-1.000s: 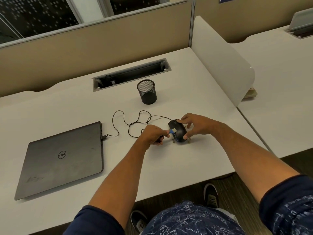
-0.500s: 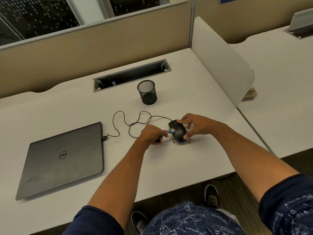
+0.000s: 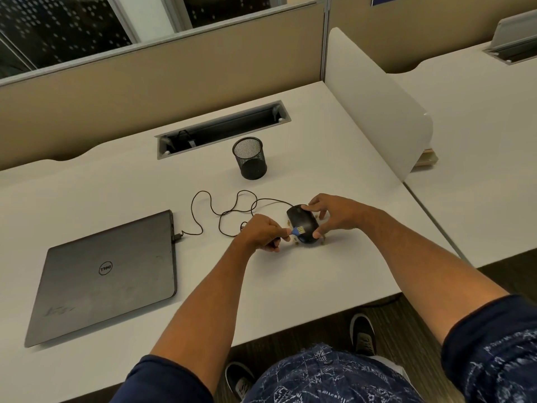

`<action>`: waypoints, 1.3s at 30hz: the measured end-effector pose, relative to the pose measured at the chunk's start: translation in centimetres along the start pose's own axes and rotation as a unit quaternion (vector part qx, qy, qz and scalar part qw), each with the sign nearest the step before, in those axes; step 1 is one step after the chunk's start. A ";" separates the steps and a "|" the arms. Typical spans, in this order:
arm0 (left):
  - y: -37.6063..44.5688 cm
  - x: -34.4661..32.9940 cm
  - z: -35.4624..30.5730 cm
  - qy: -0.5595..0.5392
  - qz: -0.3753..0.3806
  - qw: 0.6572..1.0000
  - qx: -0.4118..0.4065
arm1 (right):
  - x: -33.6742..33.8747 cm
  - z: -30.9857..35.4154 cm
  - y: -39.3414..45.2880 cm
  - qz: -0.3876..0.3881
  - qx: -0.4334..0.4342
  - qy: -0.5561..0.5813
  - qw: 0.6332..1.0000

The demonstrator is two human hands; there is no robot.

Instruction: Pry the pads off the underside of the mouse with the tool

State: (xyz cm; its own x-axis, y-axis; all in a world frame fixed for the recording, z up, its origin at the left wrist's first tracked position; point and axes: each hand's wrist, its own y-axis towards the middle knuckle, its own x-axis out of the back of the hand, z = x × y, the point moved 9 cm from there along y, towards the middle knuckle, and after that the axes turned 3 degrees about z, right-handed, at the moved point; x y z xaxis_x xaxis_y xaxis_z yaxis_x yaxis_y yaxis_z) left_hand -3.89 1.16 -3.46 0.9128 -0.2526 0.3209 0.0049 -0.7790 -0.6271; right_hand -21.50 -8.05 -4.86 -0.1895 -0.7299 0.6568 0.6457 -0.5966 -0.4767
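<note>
A black wired mouse (image 3: 302,222) lies on the white desk (image 3: 290,286). My right hand (image 3: 334,213) grips it, fingers at its far end and thumb at its near end. My left hand (image 3: 261,232) is shut on a small tool with a blue tip (image 3: 297,230); that tip touches the mouse's left side, on a pale patch. Small tan bits (image 3: 295,242) lie on the desk around the mouse. The mouse's cable (image 3: 220,212) loops left to a closed laptop (image 3: 107,271). Which face of the mouse is up I cannot tell.
A black mesh cup (image 3: 251,158) stands behind the mouse. A cable slot (image 3: 223,129) is set into the desk further back. A white divider panel (image 3: 374,106) borders the desk on the right. My feet show below the desk's front edge.
The mouse has turned slightly in my right hand, its far end now pointing more away and left. My left hand with the tool stays at the mouse's left side.
</note>
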 end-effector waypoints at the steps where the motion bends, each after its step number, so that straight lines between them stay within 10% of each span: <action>1: -0.1 0.0 0.1 0.015 0.005 1.000 0.009 | 0.0 0.1 0.0 -0.001 0.000 0.002 1.000; 26: 0.0 0.7 -0.6 0.116 0.015 0.993 0.034 | 0.1 0.4 -0.4 -0.003 -0.005 -0.009 1.000; 39: 1.0 1.6 1.3 -0.085 -0.079 0.991 0.067 | 0.2 0.6 -0.4 -0.003 0.000 -0.018 1.000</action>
State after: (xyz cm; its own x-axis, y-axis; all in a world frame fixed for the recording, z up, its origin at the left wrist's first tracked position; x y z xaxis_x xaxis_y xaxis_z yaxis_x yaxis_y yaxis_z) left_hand -1.93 0.76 -4.53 0.9518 -0.0250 0.3058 0.1968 -0.7150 -0.6708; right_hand -21.38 -7.78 -4.17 -0.1670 -0.7141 0.6799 0.6451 -0.6006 -0.4724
